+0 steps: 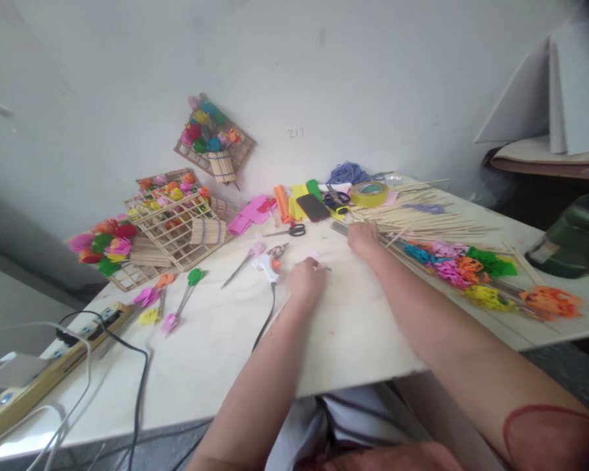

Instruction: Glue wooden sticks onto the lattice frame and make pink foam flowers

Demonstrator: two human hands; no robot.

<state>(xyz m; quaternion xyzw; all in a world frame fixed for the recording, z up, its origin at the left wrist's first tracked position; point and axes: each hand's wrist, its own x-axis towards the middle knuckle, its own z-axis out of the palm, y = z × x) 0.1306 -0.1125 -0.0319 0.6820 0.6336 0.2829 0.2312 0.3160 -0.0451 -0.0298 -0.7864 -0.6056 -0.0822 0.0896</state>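
Near the middle of the white table, my left hand [307,281] has its fingers pinched together. A small pale pink piece and a green tip show at its fingertips, but what it holds is mostly hidden. Just left of it lies a white hot glue gun [266,267] with an orange trigger. My right hand [364,239] rests with curled fingers over a bundle of thin grey stems [341,227]; what its fingers grip is hidden. A pink paper flower on a stem [256,249] and black-handled scissors [296,230] lie beyond the glue gun.
Crepe-paper flowers [491,261] lie right, below bamboo sticks [422,212]. A phone [313,207], yellow tape roll [369,193] and coloured paper [249,214] sit at the back. Flower-covered stick lattices [174,226] stand left. A power strip [53,366] and cords run along the left edge.
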